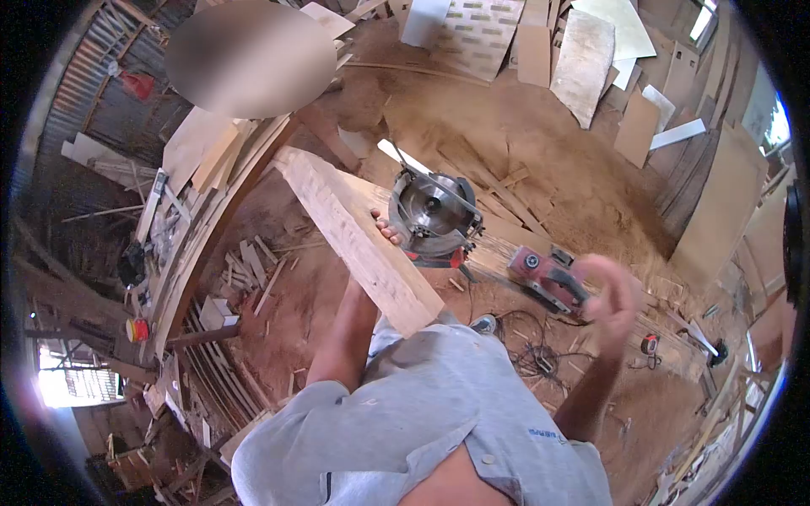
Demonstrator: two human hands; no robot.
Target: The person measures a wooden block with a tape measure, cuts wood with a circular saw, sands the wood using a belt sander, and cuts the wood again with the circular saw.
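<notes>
A long, thick wooden board (pixel 359 240) slants across the view, its near end by my waist. My left hand (pixel 386 228) grips this board from below, with the fingertips curled over its far edge; the palm is hidden. Just beyond those fingers is a circular saw (pixel 432 207), its round blade facing up. To the right, a red electric planer (pixel 540 274) lies on a wooden surface. My right hand (pixel 609 291), blurred by motion, is beside the planer's black handle, its fingers curved and apart from the thumb. I cannot tell whether it touches the handle.
A tape measure (pixel 649 344) lies at the right. Black cables (pixel 540 358) are tangled on the dusty ground near my feet. Stacked planks (pixel 221 181) stand at the left, near another person whose face is blurred. Sheets and boards (pixel 584 63) lean at the back.
</notes>
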